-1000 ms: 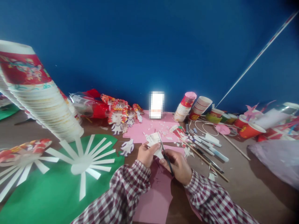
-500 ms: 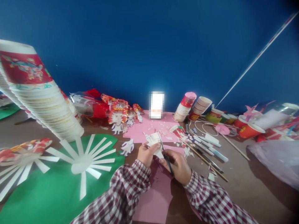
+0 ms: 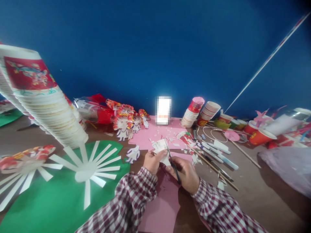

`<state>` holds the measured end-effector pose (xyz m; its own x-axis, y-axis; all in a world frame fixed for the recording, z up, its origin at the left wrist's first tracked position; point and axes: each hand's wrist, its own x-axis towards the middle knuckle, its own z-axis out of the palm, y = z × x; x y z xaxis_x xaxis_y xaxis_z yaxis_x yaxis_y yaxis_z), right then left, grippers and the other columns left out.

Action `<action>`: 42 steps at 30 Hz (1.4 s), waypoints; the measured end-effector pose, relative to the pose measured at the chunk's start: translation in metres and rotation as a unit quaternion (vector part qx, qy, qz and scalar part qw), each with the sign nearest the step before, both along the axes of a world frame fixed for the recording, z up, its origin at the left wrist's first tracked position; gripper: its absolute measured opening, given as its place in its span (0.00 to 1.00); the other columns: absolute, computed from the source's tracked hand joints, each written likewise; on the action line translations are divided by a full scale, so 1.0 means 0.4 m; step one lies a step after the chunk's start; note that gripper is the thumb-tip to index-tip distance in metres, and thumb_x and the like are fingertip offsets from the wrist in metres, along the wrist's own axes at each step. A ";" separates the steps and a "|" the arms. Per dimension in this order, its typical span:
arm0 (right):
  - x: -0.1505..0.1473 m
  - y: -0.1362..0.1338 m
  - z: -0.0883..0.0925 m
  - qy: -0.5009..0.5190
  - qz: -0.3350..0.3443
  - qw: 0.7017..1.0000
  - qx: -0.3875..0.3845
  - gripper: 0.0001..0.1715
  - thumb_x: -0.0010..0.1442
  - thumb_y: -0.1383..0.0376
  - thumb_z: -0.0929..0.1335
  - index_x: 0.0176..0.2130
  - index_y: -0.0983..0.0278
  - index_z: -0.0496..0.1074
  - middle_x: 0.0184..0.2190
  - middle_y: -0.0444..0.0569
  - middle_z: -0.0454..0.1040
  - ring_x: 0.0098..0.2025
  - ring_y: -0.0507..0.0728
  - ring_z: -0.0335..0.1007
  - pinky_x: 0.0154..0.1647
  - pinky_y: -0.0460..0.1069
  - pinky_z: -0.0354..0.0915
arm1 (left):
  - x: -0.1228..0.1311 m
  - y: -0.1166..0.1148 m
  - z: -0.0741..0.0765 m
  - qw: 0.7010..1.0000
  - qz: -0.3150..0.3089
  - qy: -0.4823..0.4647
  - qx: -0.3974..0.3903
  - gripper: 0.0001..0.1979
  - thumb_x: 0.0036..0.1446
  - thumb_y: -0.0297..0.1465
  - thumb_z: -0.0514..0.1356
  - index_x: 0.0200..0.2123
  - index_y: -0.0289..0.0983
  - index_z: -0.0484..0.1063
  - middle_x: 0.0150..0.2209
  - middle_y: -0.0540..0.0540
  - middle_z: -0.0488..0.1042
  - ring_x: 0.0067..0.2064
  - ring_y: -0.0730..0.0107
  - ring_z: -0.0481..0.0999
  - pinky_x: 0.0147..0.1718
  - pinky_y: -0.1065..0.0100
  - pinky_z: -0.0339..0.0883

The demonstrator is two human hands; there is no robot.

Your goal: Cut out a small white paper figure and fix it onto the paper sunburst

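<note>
Left hand (image 3: 152,160) pinches the white paper piece (image 3: 159,145), thumb on top; right hand (image 3: 186,173) has its grip closed round the black-handled scissors (image 3: 176,172). Paper piece sits at 6 o'clock from view centre, dark drawn lines on it, above the pink sheet (image 3: 159,213); scissor blades run along its 3 o'clock edge, blade gap can't tell. Paper looks light, thin, bendy, probably easy to crease or tear; best held flat near the 8 o'clock edge, fingers off the blades. Scissors look stiff, best held by the handles. White cutout (image 3: 132,154) on desk (image 3: 245,207) at 9–10 o'clock from left hand; pens (image 3: 213,151) at 2 o'clock from right.
</note>
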<state>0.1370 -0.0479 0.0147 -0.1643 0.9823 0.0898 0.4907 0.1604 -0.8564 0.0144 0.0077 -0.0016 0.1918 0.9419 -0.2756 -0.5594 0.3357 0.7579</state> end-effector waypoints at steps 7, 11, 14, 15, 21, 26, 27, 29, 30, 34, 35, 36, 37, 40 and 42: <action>-0.002 0.000 0.004 -0.004 -0.003 1.000 0.002 0.09 0.51 0.61 0.66 0.31 0.65 0.66 0.17 0.38 0.56 0.19 0.47 0.48 0.19 0.42 0.49 | 0.000 -0.001 -0.004 1.000 0.006 0.002 0.007 0.12 0.33 0.31 0.67 0.23 0.30 0.71 0.18 0.48 0.72 0.18 0.75 0.68 0.19 0.72 0.61; -0.003 0.000 0.006 -0.008 -0.004 1.000 0.004 0.10 0.52 0.60 0.66 0.31 0.66 0.66 0.17 0.39 0.56 0.19 0.47 0.49 0.20 0.42 0.50 | 0.004 0.001 -0.008 1.000 0.018 0.002 0.005 0.13 0.31 0.31 0.67 0.22 0.30 0.71 0.17 0.48 0.71 0.17 0.74 0.68 0.18 0.72 0.61; -0.003 0.000 0.004 -0.007 -0.005 1.000 0.001 0.11 0.53 0.60 0.65 0.31 0.66 0.66 0.17 0.39 0.57 0.19 0.48 0.51 0.20 0.42 0.51 | 0.005 0.000 -0.003 1.000 0.023 0.012 0.006 0.13 0.30 0.32 0.67 0.21 0.29 0.71 0.16 0.47 0.71 0.17 0.75 0.67 0.17 0.72 0.60; -0.003 0.000 0.004 -0.007 -0.006 1.000 0.002 0.11 0.53 0.60 0.65 0.31 0.66 0.66 0.17 0.39 0.57 0.19 0.48 0.51 0.20 0.42 0.51 | 0.005 -0.001 -0.001 1.000 0.023 0.014 0.007 0.13 0.30 0.32 0.67 0.20 0.29 0.71 0.16 0.47 0.71 0.17 0.75 0.67 0.17 0.73 0.59; -0.004 -0.001 0.008 -0.019 -0.006 1.000 0.007 0.12 0.53 0.58 0.65 0.31 0.66 0.66 0.17 0.39 0.57 0.20 0.48 0.50 0.20 0.42 0.51 | 0.005 -0.004 0.008 1.000 0.024 0.001 0.006 0.12 0.30 0.31 0.67 0.20 0.30 0.71 0.16 0.48 0.70 0.17 0.75 0.67 0.17 0.72 0.60; -0.006 -0.001 0.010 -0.018 -0.005 1.000 0.008 0.13 0.53 0.57 0.64 0.31 0.66 0.66 0.17 0.39 0.56 0.20 0.48 0.49 0.20 0.43 0.50 | 0.003 -0.005 0.007 1.000 0.016 0.006 0.011 0.11 0.31 0.31 0.67 0.21 0.30 0.72 0.16 0.47 0.71 0.18 0.74 0.68 0.18 0.72 0.61; -0.006 -0.001 0.011 -0.018 -0.007 1.000 0.010 0.13 0.53 0.57 0.64 0.30 0.66 0.66 0.17 0.39 0.56 0.20 0.48 0.49 0.20 0.42 0.50 | 0.003 -0.005 0.008 1.000 0.017 0.004 0.009 0.12 0.31 0.30 0.67 0.21 0.29 0.72 0.17 0.47 0.71 0.18 0.74 0.68 0.19 0.72 0.61; -0.005 -0.001 0.013 -0.017 -0.009 1.000 0.012 0.12 0.53 0.58 0.65 0.30 0.65 0.66 0.17 0.39 0.57 0.20 0.48 0.50 0.20 0.42 0.51 | 0.002 -0.007 0.012 1.000 0.020 0.003 0.006 0.12 0.32 0.30 0.67 0.21 0.29 0.72 0.17 0.47 0.71 0.18 0.74 0.68 0.19 0.72 0.61; -0.005 -0.002 0.014 -0.015 -0.009 1.000 0.012 0.12 0.53 0.58 0.65 0.30 0.65 0.66 0.18 0.39 0.58 0.20 0.48 0.51 0.20 0.42 0.51 | 0.001 -0.008 0.014 1.000 0.020 0.003 0.005 0.12 0.32 0.30 0.67 0.22 0.29 0.72 0.17 0.47 0.71 0.18 0.74 0.68 0.19 0.72 0.62; -0.006 -0.003 0.017 -0.007 -0.007 1.000 0.005 0.11 0.53 0.59 0.65 0.31 0.65 0.66 0.18 0.39 0.59 0.20 0.48 0.53 0.20 0.42 0.52 | -0.001 -0.010 0.020 1.000 0.014 0.000 0.011 0.11 0.33 0.30 0.67 0.23 0.29 0.72 0.17 0.47 0.72 0.18 0.75 0.68 0.19 0.72 0.62; -0.007 -0.004 0.017 -0.007 -0.007 1.000 0.004 0.11 0.53 0.59 0.65 0.31 0.65 0.66 0.18 0.39 0.59 0.20 0.48 0.53 0.20 0.42 0.52 | 0.000 -0.010 0.020 1.000 0.016 -0.001 0.011 0.11 0.33 0.30 0.67 0.23 0.29 0.73 0.17 0.47 0.72 0.18 0.74 0.68 0.20 0.72 0.62; -0.007 -0.004 0.016 -0.007 -0.008 1.000 0.003 0.11 0.53 0.59 0.65 0.31 0.65 0.67 0.17 0.39 0.59 0.20 0.48 0.53 0.20 0.42 0.52 | 0.000 -0.010 0.019 1.000 0.018 -0.002 0.010 0.12 0.33 0.30 0.67 0.23 0.29 0.73 0.18 0.47 0.72 0.19 0.74 0.69 0.20 0.72 0.62; -0.007 -0.003 0.016 -0.008 -0.008 1.000 0.003 0.11 0.53 0.58 0.65 0.31 0.65 0.67 0.17 0.39 0.59 0.20 0.48 0.53 0.20 0.42 0.52 | 0.001 -0.009 0.018 1.000 0.021 -0.003 0.008 0.12 0.32 0.30 0.67 0.23 0.29 0.73 0.18 0.47 0.72 0.19 0.74 0.69 0.20 0.72 0.62; -0.007 -0.002 0.014 -0.019 -0.015 1.000 0.008 0.13 0.53 0.57 0.64 0.31 0.66 0.67 0.17 0.40 0.58 0.20 0.48 0.52 0.20 0.42 0.52 | 0.003 -0.007 0.012 1.000 0.024 -0.002 -0.003 0.13 0.31 0.30 0.67 0.23 0.29 0.73 0.18 0.46 0.72 0.19 0.73 0.69 0.20 0.72 0.62; -0.006 -0.002 0.013 -0.025 -0.017 0.999 0.011 0.14 0.53 0.57 0.64 0.30 0.66 0.67 0.17 0.40 0.57 0.20 0.48 0.52 0.20 0.42 0.51 | 0.004 -0.006 0.009 1.000 0.025 0.000 -0.006 0.13 0.30 0.31 0.68 0.22 0.29 0.72 0.17 0.47 0.72 0.18 0.74 0.69 0.19 0.72 0.61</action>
